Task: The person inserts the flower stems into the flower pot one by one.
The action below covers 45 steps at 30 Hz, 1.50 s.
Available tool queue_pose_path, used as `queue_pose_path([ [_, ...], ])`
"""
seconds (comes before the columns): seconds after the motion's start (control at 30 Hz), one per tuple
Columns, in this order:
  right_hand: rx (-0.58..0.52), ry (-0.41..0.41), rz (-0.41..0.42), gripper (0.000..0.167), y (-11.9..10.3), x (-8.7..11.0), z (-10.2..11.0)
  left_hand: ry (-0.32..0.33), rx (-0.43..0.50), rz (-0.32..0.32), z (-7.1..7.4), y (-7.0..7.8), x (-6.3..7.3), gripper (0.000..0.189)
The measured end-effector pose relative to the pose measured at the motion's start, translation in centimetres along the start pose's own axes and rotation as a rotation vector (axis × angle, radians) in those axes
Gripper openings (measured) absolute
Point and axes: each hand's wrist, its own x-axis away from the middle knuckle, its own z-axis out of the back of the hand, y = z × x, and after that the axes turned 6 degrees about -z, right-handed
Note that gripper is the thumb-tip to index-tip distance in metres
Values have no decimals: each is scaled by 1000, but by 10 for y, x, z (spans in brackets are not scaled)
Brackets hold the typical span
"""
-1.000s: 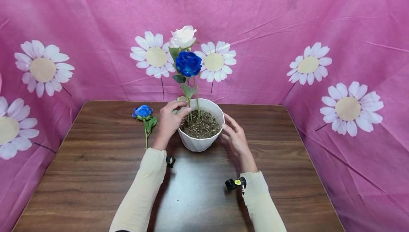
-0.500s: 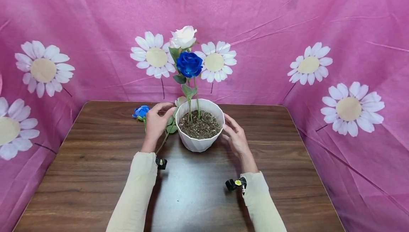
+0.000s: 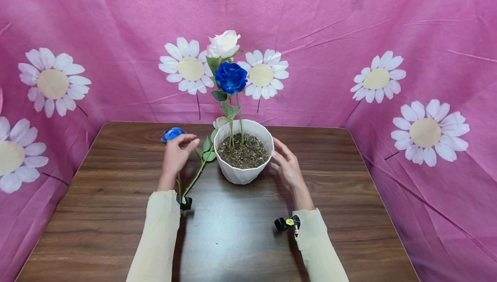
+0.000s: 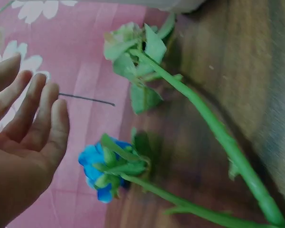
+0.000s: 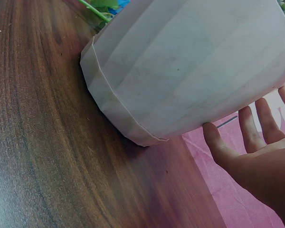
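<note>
A white faceted pot (image 3: pixel 240 175) of soil stands near the table's middle. Upright in it are a white rose (image 3: pixel 224 44) and a dark blue rose (image 3: pixel 231 77). My right hand (image 3: pixel 289 167) rests its fingertips against the pot's right side, fingers spread rather than curled, as the right wrist view also shows. Left of the pot, my left hand (image 3: pixel 176 156) hovers with nothing in it, its fingers loosely bent. Below and beside it lie a lighter blue flower (image 4: pixel 97 166), partly hidden by the hand in the head view, and a pale rose (image 4: pixel 123 35) with a long green stem.
The brown wooden table (image 3: pixel 334 230) bears the pot and the lying flowers. Pink cloth (image 3: pixel 310 10) printed with large white daisies hangs behind it and at both sides. Small black cameras (image 3: pixel 186 203) sit at both wrists.
My left hand has let go near the pot's left rim and moved left, over the lying blue flower. The pale rose's leaves and stem have come into view. The right hand stays at the pot.
</note>
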Motion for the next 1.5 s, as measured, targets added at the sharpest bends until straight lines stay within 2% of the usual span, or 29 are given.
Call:
queue_pose_path([
  [0.13, -1, -4, 8, 54, 0, 0, 0, -127, -76, 45, 3, -11, 5, 26],
  [0.3, 1, 1, 4, 54, 0, 1, -1, -295, -117, 94, 5, -22, 9, 28],
  [0.4, 0, 2, 1, 54, -1, 1, -1, -375, -98, 142, 5, -28, 11, 28],
  [0.6, 1, 7, 0, 54, -2, 1, -2, -505, -31, 172, 3, -35, 14, 28],
  [0.7, -3, 8, -2, 54, -3, 1, -2, -550, 14, 206, 3, -38, 16, 31],
  [1.0, 0, 8, -2, 53, -2, 1, -2, -596, -2, 281, 3, -37, 20, 34],
  [1.2, 5, 8, -4, 53, -2, 1, -2, -609, -19, 291, 2, -40, 21, 35],
  [1.37, 6, 10, -5, 52, -1, 1, -2, -586, 23, 289, 0, -42, 21, 37],
  [1.5, 0, 11, -6, 53, -1, 1, -2, -537, 81, 286, -2, -45, 21, 36],
])
